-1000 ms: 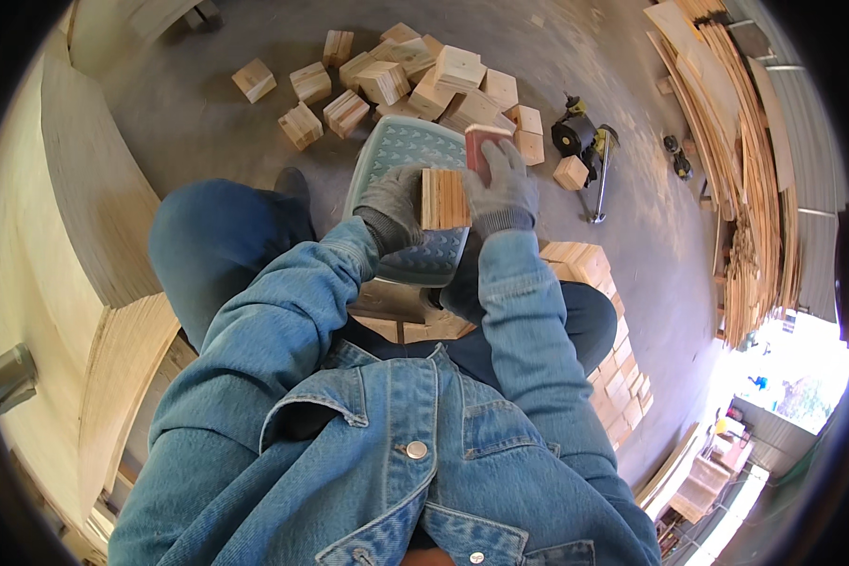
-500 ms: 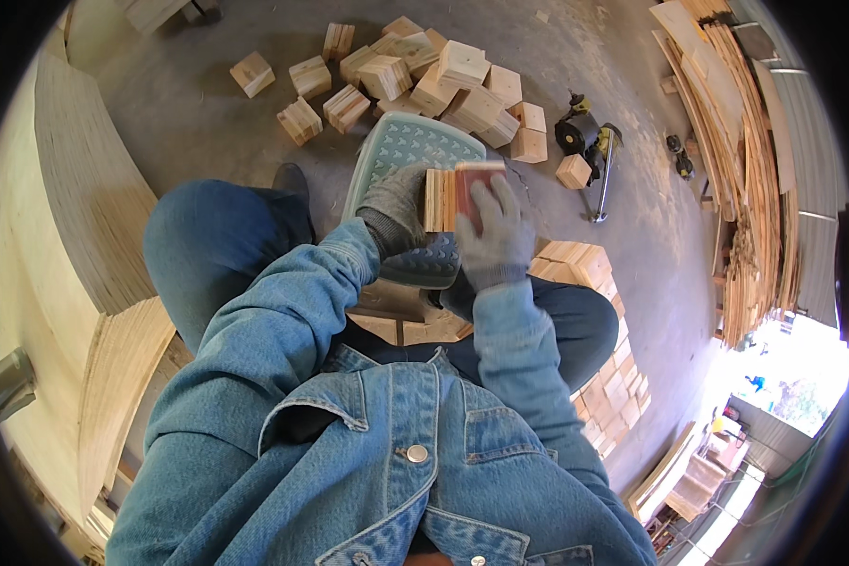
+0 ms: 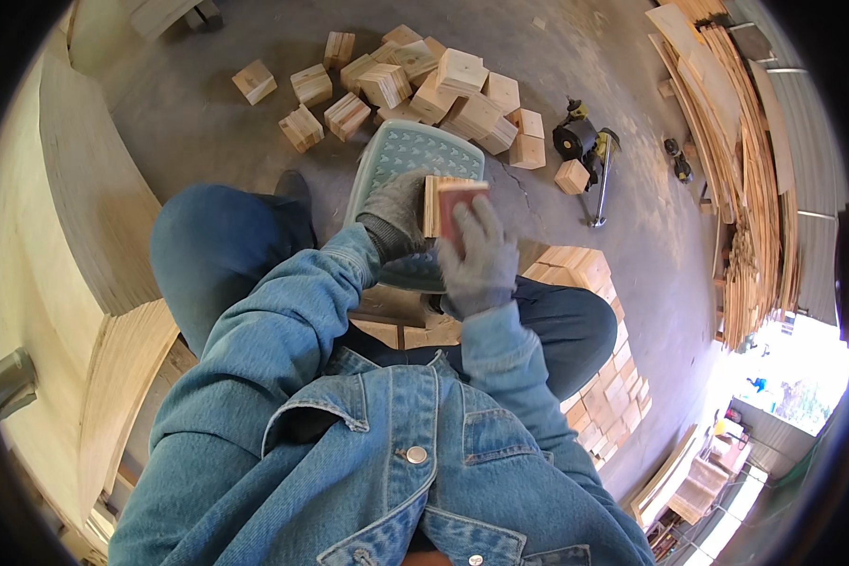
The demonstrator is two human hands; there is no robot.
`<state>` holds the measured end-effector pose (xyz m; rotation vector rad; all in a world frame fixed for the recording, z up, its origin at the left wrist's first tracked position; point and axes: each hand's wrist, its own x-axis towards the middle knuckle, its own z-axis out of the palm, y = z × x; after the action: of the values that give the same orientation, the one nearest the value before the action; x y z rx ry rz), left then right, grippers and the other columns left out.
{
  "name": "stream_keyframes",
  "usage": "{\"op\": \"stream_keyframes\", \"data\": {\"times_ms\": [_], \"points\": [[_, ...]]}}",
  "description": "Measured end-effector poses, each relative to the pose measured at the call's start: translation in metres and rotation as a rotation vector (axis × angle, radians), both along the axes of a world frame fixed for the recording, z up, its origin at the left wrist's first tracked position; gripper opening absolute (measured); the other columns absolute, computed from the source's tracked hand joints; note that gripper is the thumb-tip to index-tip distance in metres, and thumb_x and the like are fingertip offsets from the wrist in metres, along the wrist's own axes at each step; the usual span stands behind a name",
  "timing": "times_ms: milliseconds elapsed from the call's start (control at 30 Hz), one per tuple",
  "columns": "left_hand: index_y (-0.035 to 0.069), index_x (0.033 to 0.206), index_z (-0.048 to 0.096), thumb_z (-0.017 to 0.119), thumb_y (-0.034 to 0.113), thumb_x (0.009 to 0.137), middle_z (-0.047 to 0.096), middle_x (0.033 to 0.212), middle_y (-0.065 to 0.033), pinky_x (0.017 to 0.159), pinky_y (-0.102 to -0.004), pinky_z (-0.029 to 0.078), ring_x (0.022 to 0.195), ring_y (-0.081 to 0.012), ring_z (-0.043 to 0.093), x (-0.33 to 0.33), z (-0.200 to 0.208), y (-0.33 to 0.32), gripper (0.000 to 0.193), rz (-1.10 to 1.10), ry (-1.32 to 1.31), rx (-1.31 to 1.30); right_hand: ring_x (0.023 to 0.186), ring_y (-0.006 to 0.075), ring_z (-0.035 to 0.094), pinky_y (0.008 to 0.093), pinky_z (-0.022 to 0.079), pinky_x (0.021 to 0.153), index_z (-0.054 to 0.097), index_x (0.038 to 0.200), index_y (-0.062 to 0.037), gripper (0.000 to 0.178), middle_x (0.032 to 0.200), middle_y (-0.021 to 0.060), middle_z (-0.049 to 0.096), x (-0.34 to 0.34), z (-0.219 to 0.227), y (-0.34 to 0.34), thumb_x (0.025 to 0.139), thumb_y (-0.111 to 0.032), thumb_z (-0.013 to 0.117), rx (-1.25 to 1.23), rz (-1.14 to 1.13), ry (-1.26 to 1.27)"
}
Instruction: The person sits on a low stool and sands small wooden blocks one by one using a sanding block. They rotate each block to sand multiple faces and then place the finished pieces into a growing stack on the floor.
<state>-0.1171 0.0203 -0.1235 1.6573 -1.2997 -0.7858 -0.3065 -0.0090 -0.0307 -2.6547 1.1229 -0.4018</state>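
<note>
My left hand, in a grey knit glove, is closed around the left side of a laminated wooden block above a pale teal plastic stool. Against the block's right side lies a flat reddish-brown sanding block with a pale wooden edge. My gloved right hand grips it, fingers spread over its right face and slightly smeared by motion. Its palm side and thumb are hidden.
Beyond the stool lies a loose heap of wooden blocks. A cordless power tool and a hammer-like tool rest right of it. Stacked blocks stand by my right knee. Plywood sheets lean left; timber strips line the right.
My right hand and the sanding block have slid toward me and a little left along the wooden block. My left hand keeps its hold with barely any shift.
</note>
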Motion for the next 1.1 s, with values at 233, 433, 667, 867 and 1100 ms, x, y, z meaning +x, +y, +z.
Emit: {"op": "stream_keyframes", "data": {"times_ms": [233,433,667,867,1100], "points": [[0.009,0.135,0.06,0.098,0.03,0.066,0.068,0.13,-0.0161,0.107,-0.0427,0.053,0.121,-0.033,0.066,-0.004,-0.021,-0.003,0.081,-0.042,0.115,-0.007,0.116,0.0461,0.062,0.0556,0.051,0.102,0.07,0.14,-0.0161,0.056,0.153,0.0145,0.056,0.009,0.009,0.008,0.087,-0.033,0.077,0.021,-0.031,0.089],[0.009,0.138,0.057,0.099,0.022,0.067,0.068,0.13,-0.0128,0.108,-0.0395,0.053,0.122,-0.0288,0.066,-0.005,-0.002,-0.006,0.083,-0.041,0.021,0.052,0.12,0.0433,0.064,0.0514,0.051,0.105,0.069,0.141,-0.0213,0.054,0.156,0.0096,0.057,0.073,0.006,-0.061,0.091,-0.04,0.071,0.035,-0.16,0.2],[0.008,0.135,0.06,0.098,0.028,0.065,0.069,0.127,-0.0156,0.107,-0.0415,0.053,0.121,-0.0319,0.066,-0.002,-0.034,-0.01,0.082,-0.038,0.183,-0.023,0.116,0.045,0.063,0.053,0.052,0.102,0.067,0.143,-0.0183,0.057,0.156,0.0109,0.054,0.055,0.009,-0.041,0.091,-0.04,0.072,0.018,-0.051,0.173],[0.007,0.131,0.063,0.095,0.026,0.068,0.069,0.126,-0.0174,0.104,-0.0415,0.054,0.117,-0.0353,0.067,-0.006,0.006,-0.001,0.073,-0.016,-0.032,0.036,0.115,0.0464,0.06,0.0565,0.051,0.1,0.066,0.144,-0.0154,0.059,0.157,0.014,0.052,-0.014,0.01,0.026,0.09,-0.037,0.073,-0.002,-0.012,0.156],[0.008,0.135,0.06,0.096,0.027,0.068,0.068,0.13,-0.0171,0.108,-0.0412,0.052,0.122,-0.0341,0.066,-0.004,-0.018,-0.002,0.079,0.004,0.08,-0.041,0.113,0.045,0.063,0.0561,0.051,0.101,0.068,0.141,-0.0197,0.054,0.157,0.0093,0.054,0.033,0.002,-0.011,0.09,-0.036,0.071,-0.02,-0.042,0.136]]}}
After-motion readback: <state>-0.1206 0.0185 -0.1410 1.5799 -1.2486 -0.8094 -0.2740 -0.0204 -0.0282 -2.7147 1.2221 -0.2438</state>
